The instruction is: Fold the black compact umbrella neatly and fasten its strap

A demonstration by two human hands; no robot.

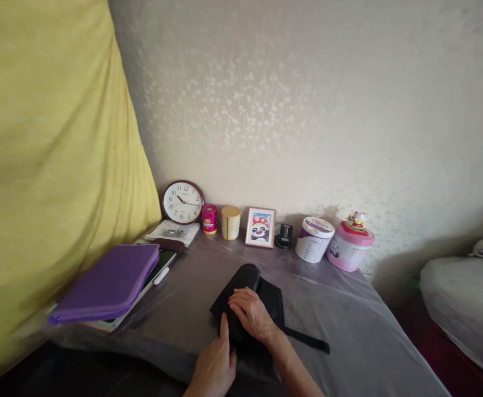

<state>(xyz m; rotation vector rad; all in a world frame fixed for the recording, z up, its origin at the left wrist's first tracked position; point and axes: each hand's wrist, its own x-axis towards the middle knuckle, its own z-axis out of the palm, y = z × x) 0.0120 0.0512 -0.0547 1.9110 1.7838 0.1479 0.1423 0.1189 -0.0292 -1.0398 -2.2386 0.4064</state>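
A black cloth bundle (247, 275), partly rolled and loosely folded, lies near the middle of the table. From its right side a narrow black strap (307, 338) stretches across the tabletop. My right hand (252, 314) rests flat over the top of the bundle, its fingers together and pointing left. At the near left edge, my left hand (216, 361) grips the cloth, with the index finger stretched along the side and the thumb lower down. The left hand's other fingers are hidden, and so is the part of the bundle beneath both hands.
A plastic-covered table (349, 331) carries a purple folder (105, 281) and a white marker (161, 275) on the left. Along the wall stand a clock (183, 202), a pink can (209, 219), a yellow-lidded can (230, 223), a panda picture (260, 227) and two tubs (315, 240).
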